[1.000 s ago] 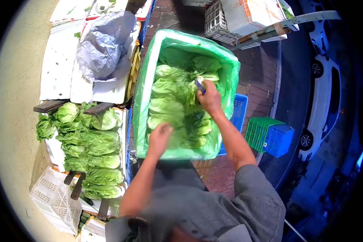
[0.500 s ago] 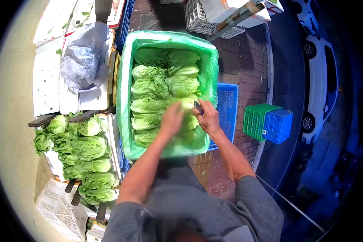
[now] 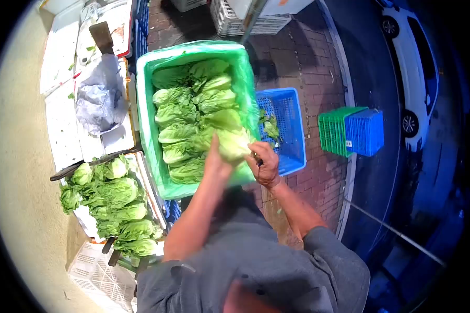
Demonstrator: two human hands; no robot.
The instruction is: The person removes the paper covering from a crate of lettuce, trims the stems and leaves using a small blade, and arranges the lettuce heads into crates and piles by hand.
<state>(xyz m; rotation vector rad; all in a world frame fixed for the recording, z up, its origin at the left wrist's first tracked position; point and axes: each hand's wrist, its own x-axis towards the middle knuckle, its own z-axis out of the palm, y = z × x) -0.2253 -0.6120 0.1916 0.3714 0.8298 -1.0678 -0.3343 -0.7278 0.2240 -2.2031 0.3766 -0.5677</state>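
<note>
Holds a lettuce head (image 3: 230, 136) over the green-lined crate (image 3: 198, 48) with left fingers (image 3: 214, 144) half-curled round it and right fingers (image 3: 261, 149) closed on a dark tool (image 3: 259, 161) by its stem end. Looks part-done: has other heads (image 3: 176, 133) laid in two columns, with this one not yet settled.

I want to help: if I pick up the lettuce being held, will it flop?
The lettuce will probably flop at its leafy end, where leaves look thin and loose. Its pale end, by the right hand, looks thicker, so it may feel stiffer. Squeezed, those thin leaves might tear.
</note>
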